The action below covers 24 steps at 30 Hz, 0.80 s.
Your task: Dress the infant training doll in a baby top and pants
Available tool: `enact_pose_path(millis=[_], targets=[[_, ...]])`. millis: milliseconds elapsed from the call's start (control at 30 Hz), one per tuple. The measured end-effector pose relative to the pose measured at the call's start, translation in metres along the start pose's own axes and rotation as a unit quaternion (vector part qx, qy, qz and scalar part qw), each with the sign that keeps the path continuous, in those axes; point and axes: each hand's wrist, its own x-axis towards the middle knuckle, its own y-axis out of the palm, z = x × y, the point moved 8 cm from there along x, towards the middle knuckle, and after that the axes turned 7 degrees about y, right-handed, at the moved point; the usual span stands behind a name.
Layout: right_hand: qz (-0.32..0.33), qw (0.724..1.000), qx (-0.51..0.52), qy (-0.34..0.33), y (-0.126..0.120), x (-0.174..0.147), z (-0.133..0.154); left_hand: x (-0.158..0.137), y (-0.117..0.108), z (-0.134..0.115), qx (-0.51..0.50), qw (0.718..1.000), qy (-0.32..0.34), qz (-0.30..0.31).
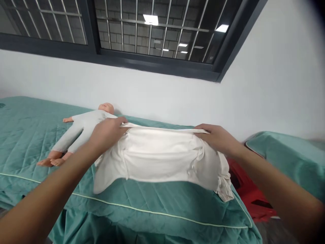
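Observation:
Stretched between my two hands is a white cloth garment [157, 156], its upper edge pulled taut and its lower part hanging over the bed. My left hand [109, 132] is closed on the upper left corner. At the upper right corner, my right hand [214, 135] grips the same edge. A ruffled or gathered end of the garment droops at its lower right. To the left of my left hand lies a baby doll [86, 125] in a pale one-piece outfit, on its back with bare feet toward me; my forearm passes close to its legs.
A green quilted cover [33, 135] with light piping spreads over the bed. On the right are a green cushion-like bundle [286, 152] and a red plastic object [248, 193] beside the bed. Behind stand a white wall [162, 95] and a dark-framed barred window [157, 62].

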Motion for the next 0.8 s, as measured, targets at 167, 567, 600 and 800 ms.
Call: enact_pose_path(millis=[167, 567, 600, 800], targets=[[0.005, 0.989, -0.146, 0.01, 0.083, 0.023, -0.023, 0.004, 0.081, 0.004, 0.049, 0.993, -0.032, 0.103], [-0.096, 0.974, -0.194, 0.064, 0.226, 0.0, -0.012, -0.032, 0.188, -0.027, 0.068, 0.992, -0.038, 0.099], [-0.096, 0.972, -0.205, 0.062, 0.226, 0.001, -0.012, -0.031, 0.189, -0.025, 0.07, 0.992, -0.044, 0.1], [-0.098, 0.962, -0.229, 0.112, 0.223, 0.002, -0.022, -0.035, 0.191, -0.033, 0.06, 0.996, -0.039, 0.053]])
